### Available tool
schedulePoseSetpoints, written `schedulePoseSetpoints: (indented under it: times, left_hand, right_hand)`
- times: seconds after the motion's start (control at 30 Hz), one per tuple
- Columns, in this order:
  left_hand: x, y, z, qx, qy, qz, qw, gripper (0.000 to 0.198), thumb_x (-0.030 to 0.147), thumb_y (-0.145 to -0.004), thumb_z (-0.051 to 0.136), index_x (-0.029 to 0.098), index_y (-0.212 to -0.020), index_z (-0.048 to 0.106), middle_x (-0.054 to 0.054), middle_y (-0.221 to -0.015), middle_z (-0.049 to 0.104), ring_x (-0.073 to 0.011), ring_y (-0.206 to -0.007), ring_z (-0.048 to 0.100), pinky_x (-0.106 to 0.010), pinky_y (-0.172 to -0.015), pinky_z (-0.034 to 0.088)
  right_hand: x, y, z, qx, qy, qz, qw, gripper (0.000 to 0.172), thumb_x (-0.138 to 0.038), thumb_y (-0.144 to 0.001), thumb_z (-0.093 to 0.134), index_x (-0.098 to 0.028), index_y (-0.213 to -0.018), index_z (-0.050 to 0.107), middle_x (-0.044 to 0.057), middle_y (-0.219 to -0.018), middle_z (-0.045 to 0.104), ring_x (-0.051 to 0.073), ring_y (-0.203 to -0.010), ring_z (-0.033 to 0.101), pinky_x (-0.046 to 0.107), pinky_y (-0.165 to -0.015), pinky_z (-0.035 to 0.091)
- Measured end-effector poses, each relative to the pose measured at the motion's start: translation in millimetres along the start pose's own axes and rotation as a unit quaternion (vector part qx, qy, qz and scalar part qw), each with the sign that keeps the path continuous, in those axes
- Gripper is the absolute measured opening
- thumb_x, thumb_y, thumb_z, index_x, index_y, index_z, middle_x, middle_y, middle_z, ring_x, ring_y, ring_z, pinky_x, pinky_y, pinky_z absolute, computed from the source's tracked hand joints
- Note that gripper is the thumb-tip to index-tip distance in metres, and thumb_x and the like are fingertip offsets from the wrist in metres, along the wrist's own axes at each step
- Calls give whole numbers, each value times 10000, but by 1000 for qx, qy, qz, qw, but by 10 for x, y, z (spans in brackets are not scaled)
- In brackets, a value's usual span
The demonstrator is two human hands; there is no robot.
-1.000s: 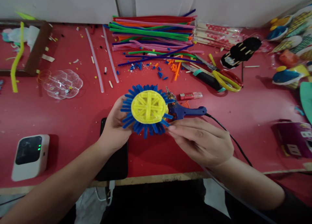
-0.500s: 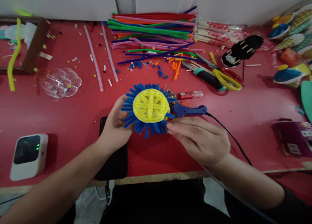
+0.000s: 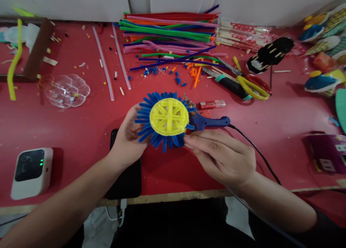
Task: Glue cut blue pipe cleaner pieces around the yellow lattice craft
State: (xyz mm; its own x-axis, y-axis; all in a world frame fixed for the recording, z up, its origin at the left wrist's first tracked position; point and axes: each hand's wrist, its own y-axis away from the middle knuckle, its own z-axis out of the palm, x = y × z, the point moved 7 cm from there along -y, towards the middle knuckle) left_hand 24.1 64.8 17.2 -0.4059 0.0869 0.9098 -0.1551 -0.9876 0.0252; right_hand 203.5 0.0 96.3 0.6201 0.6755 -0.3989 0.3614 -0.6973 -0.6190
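Observation:
A pipe-cleaner craft piece [image 3: 169, 117], with a round yellow spoked top and a fringe of blue stems, is held above the table. My left hand [image 3: 130, 138] grips it from the left, its fingertips hidden behind the fringe. At its lower right, my right hand [image 3: 220, 152] pinches a blue stem between thumb and forefinger. Just behind the craft piece lies a blue glue gun [image 3: 212, 121] with a black cord, its nozzle end partly covered. A red lighter [image 3: 212, 104] rests beyond the glue gun.
Colourful pipe cleaners [image 3: 170, 32] are heaped at the back, with blue and orange snippets before them. Pliers [image 3: 254, 86] lie to the right. A clear flower-shaped tray [image 3: 67, 91] and a white device [image 3: 32, 173] stand left; a black phone [image 3: 125, 181] lies under my left forearm.
The yellow top has shifted slightly to the right, as the craft piece turns a little. Both hands stay almost where they were.

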Motion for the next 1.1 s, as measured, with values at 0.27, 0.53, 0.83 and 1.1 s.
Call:
schedulePoseSetpoints:
  times: [0.27, 0.53, 0.83, 1.1]
  left_hand:
    - [43, 10, 46, 6, 11, -9, 1000, 544, 63, -547, 929, 350, -970, 743, 72, -827, 733, -118, -745, 709, -179, -694, 565]
    - [-14, -67, -110, 118, 127, -48, 984, 512, 89, -464, 974, 258, -890, 745, 70, -751, 749, -89, -625, 679, -141, -500, 532]
    - [-5, -55, -175, 164, 106, -44, 980, 573, 17, -438, 934, 256, -922, 740, 58, -805, 753, -125, -768, 713, -328, -854, 631]
    - [-29, -35, -163, 143, 117, -54, 981, 578, -10, -468, 907, 273, -947, 750, 73, -783, 733, -89, -687, 658, -305, -805, 614]
  right_hand:
    - [-61, -15, 8, 14, 39, -19, 999, 217, -35, -874, 635, -179, -1013, 719, 21, -885, 790, 148, -797, 753, 244, -798, 653]
    - [140, -47, 88, 3, -3, 53, 999, 170, -124, -879, 669, -163, -1044, 670, 9, -774, 727, 138, -676, 647, 286, -691, 568]
    - [82, 95, 498, -190, 93, -51, 976, 204, -142, -987, 537, -165, -928, 731, 57, -946, 755, 219, -928, 536, 359, -821, 398]
    - [86, 44, 369, -118, 4, -30, 993, 190, -100, -980, 530, -170, -993, 706, 53, -938, 754, 188, -893, 611, 357, -793, 467]
